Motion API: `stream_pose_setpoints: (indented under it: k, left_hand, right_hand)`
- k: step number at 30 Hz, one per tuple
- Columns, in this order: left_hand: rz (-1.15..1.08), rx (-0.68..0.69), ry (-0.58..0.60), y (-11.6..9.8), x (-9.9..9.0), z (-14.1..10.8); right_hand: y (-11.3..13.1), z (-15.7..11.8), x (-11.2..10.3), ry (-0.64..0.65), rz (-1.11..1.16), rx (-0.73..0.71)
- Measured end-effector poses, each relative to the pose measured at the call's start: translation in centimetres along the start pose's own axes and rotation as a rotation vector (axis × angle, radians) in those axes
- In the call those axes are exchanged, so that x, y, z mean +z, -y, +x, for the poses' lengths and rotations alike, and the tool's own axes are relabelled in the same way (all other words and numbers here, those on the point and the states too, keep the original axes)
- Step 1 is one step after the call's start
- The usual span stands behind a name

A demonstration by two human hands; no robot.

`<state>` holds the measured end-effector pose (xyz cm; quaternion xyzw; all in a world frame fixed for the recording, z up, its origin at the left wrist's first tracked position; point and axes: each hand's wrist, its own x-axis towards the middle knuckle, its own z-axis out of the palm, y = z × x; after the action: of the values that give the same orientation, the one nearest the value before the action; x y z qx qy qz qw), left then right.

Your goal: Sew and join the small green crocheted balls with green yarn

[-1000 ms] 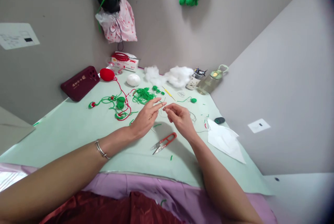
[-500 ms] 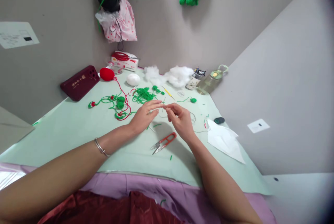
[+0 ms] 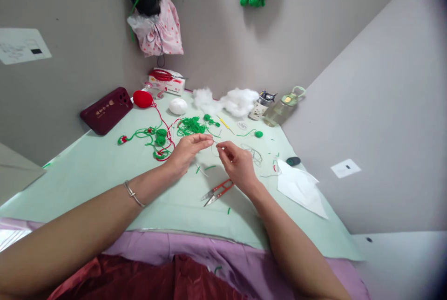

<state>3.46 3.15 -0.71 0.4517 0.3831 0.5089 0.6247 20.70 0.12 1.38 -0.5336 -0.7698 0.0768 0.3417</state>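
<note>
My left hand (image 3: 190, 151) pinches one end of a thin thread (image 3: 215, 142) between thumb and fingers. Just to its right, my right hand (image 3: 236, 158) is closed on the same strand, which spans the small gap between the fingertips. Whether a needle is on it is too small to tell. Loose grey thread (image 3: 255, 154) lies looped beside my right hand. Orange-handled thread snips (image 3: 216, 192) rest below the hands, partly covered by my right hand. A tangle of green yarn (image 3: 191, 126) sits behind the left hand.
Farther back are white stuffing (image 3: 240, 102), a white ball (image 3: 178, 106), red yarn (image 3: 143, 98) and a yellow crochet hook (image 3: 226, 125). A dark red phone (image 3: 107, 111) leans at left. A green bottle (image 3: 281, 110) stands at back right, white paper (image 3: 301, 186) at right.
My hands have drawn slightly apart, stretching the thread between them. The left fingers have curled into a pinch, and my right hand has moved slightly down and left over the snips' handle.
</note>
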Motion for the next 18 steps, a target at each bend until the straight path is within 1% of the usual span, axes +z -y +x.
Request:
stream_pose_setpoints:
  k: [3, 11, 15, 18]
  left_hand:
    - [0.003, -0.009, -0.009, -0.2, 0.1, 0.0]
    - [-0.036, -0.030, 0.038, -0.6, 0.3, -0.3]
    - [-0.089, -0.016, 0.029, -0.6, 0.0, 0.0]
    - [-0.263, 0.010, -0.006, -1.1, -0.5, 0.4]
  right_hand:
    - [0.1, -0.1, 0.0, 0.014, -0.014, 0.002]
    - [-0.1, 0.0, 0.1, 0.011, -0.009, 0.001]
    - [-1.1, 0.5, 0.0, -0.020, 0.081, 0.116]
    - [-1.7, 0.9, -0.1, -0.014, 0.177, 0.192]
